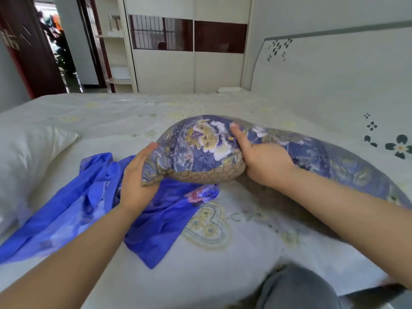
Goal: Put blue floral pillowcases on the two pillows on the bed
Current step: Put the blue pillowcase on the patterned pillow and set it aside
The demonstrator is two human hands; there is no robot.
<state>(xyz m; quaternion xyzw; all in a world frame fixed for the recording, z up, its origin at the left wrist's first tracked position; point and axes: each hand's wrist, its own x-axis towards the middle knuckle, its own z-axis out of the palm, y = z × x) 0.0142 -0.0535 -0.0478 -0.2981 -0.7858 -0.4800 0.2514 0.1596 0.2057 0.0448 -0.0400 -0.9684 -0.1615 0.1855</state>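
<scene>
A long pillow in a purple-blue and gold floral cover (pixel 200 146) is lifted at its near end above the bed. My right hand (pixel 260 157) grips that end from the right, thumb on top. My left hand (pixel 138 175) presses flat against the left corner of the same end, fingers straight. Under and left of my hands lies a crumpled bright blue floral pillowcase (pixel 89 201) on the sheet. A plain white pillow (pixel 29 157) sits at the left edge of the bed.
The bed (pixel 156 112) has a white sheet with pale yellow motifs. A white headboard (pixel 334 81) with dark flower prints stands at the right. A wardrobe (pixel 189 52) and an open doorway (pixel 60 47) are behind. My grey-clad knee (pixel 296 288) is at the bottom.
</scene>
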